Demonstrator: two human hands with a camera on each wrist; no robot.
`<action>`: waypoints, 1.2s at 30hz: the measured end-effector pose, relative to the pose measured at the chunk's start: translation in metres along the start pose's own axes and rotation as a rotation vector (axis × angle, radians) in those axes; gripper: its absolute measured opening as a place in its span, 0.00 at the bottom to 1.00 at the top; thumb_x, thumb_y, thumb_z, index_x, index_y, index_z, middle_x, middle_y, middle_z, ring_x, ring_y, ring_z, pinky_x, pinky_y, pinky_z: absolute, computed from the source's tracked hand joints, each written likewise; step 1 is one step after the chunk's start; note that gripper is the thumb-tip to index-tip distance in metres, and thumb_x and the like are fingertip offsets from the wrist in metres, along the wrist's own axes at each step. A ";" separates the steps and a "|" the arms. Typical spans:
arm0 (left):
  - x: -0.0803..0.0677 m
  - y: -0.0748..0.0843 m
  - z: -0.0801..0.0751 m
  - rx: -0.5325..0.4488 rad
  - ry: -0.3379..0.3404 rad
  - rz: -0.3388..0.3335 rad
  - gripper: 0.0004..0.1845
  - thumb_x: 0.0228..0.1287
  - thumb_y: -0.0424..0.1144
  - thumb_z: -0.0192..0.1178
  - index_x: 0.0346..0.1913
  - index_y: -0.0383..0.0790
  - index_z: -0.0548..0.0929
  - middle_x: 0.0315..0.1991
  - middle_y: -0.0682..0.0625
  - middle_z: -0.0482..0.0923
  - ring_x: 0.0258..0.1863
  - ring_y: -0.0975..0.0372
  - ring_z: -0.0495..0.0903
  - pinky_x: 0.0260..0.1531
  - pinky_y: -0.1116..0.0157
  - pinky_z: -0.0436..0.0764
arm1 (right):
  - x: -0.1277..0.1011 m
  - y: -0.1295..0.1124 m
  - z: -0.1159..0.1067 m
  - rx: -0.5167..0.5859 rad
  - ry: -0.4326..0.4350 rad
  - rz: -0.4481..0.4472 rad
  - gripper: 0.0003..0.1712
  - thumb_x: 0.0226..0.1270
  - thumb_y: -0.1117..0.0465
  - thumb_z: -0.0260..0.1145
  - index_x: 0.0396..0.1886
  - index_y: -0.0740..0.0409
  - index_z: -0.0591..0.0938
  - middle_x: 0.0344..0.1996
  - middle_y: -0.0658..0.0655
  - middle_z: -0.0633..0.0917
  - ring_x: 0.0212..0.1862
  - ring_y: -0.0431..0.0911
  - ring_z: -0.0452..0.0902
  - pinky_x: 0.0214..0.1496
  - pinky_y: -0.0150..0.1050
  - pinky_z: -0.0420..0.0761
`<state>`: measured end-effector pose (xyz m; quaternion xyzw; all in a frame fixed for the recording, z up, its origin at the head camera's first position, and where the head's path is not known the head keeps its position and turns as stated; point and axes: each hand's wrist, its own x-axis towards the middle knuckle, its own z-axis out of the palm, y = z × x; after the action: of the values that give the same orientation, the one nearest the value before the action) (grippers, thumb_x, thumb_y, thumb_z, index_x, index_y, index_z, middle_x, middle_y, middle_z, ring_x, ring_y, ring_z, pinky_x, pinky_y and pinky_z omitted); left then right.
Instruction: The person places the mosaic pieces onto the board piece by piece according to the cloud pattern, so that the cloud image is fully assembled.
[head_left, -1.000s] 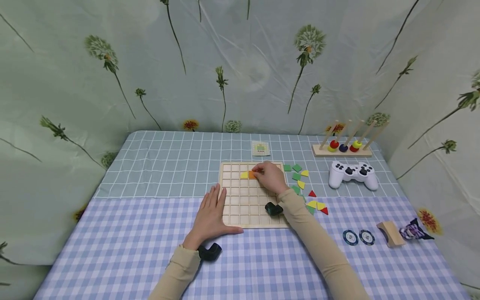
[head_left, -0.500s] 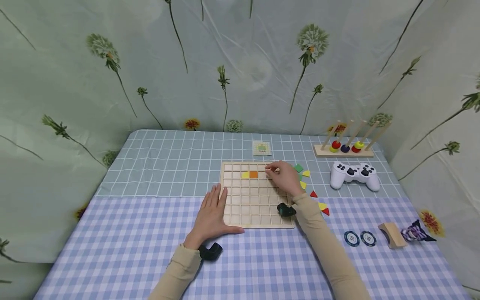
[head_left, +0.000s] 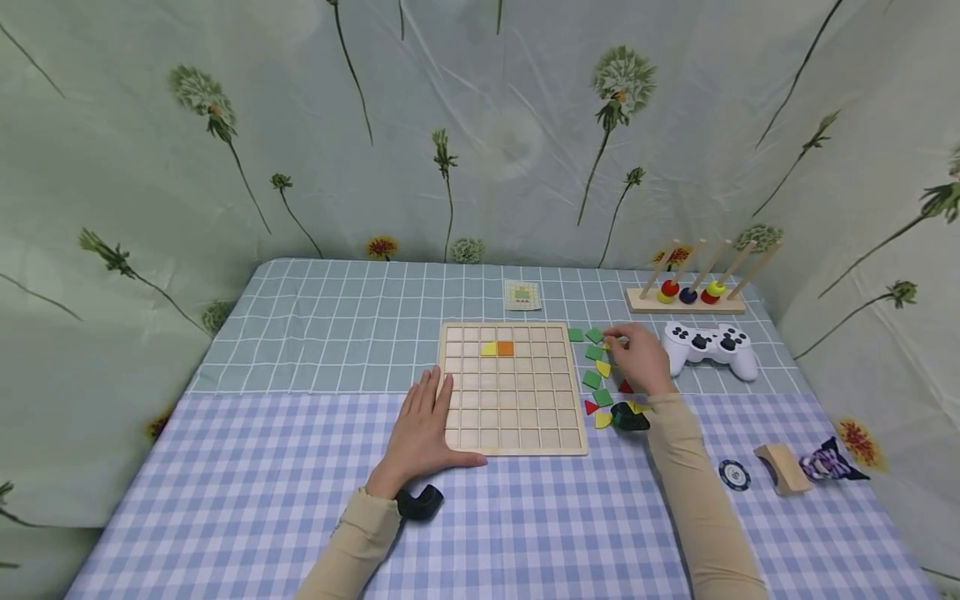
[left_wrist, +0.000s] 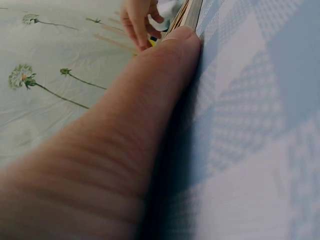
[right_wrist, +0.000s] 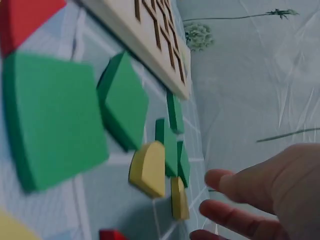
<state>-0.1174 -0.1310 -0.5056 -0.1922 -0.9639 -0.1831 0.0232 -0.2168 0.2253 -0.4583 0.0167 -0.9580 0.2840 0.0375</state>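
A pale cloth [head_left: 525,200] with flowers on it hangs behind the table [head_left: 247,467]. From the left, the left hand [head_left: 423,425] lies flat at the wood board's left edge. Its fingers are straight and close together, and its thumb sticks out along the board's near edge. The board [head_left: 517,400] is near the middle of the table, with an orange block [head_left: 506,348] in it. Past the board's right edge lie green blocks [head_left: 593,352], then a small yellow block [right_wrist: 180,198], out toward the table's far right corner. The yellow block looks light, hard and a bit smooth, and not easy to break. It is thin, so pinching its sides seems best. It sits just by the right hand's fingertips; I can't tell if they touch. The right hand [head_left: 639,354] has its thumb and first finger apart, with nothing seen between them.
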 end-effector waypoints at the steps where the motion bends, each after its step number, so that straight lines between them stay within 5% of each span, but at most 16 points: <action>1: 0.000 0.000 0.000 0.001 -0.002 -0.001 0.72 0.34 0.78 0.61 0.74 0.33 0.45 0.74 0.37 0.38 0.73 0.49 0.35 0.69 0.54 0.40 | 0.000 0.002 -0.001 -0.009 -0.017 -0.002 0.15 0.69 0.64 0.57 0.48 0.66 0.83 0.45 0.66 0.79 0.38 0.55 0.74 0.34 0.46 0.74; 10: 0.000 0.000 0.002 -0.007 0.008 0.010 0.72 0.34 0.78 0.61 0.74 0.33 0.46 0.74 0.37 0.38 0.73 0.49 0.35 0.69 0.54 0.40 | -0.003 0.011 -0.001 -0.089 -0.082 -0.027 0.15 0.64 0.71 0.58 0.49 0.69 0.82 0.45 0.69 0.79 0.47 0.60 0.72 0.46 0.55 0.74; 18: 0.000 0.000 0.001 -0.008 0.006 -0.001 0.71 0.34 0.78 0.62 0.74 0.33 0.46 0.74 0.37 0.38 0.73 0.49 0.35 0.69 0.54 0.40 | -0.008 0.009 0.000 -0.136 -0.042 -0.005 0.15 0.61 0.65 0.66 0.46 0.69 0.83 0.40 0.67 0.80 0.43 0.60 0.74 0.39 0.54 0.76; 30: 0.000 -0.001 0.001 -0.011 0.010 0.001 0.71 0.35 0.78 0.61 0.74 0.33 0.46 0.74 0.37 0.39 0.73 0.49 0.36 0.69 0.54 0.40 | -0.010 0.010 -0.007 0.025 -0.056 0.107 0.13 0.61 0.59 0.69 0.36 0.64 0.79 0.31 0.62 0.80 0.32 0.54 0.74 0.32 0.43 0.72; 36: 0.000 0.000 0.001 -0.008 0.014 0.003 0.71 0.34 0.79 0.61 0.74 0.34 0.46 0.74 0.37 0.39 0.73 0.49 0.36 0.69 0.54 0.40 | -0.011 0.001 -0.004 0.128 -0.022 0.024 0.13 0.61 0.61 0.68 0.39 0.66 0.79 0.31 0.61 0.80 0.30 0.52 0.72 0.28 0.39 0.70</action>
<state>-0.1176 -0.1308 -0.5070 -0.1926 -0.9626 -0.1882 0.0297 -0.2059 0.2289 -0.4561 0.0109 -0.9383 0.3450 0.0224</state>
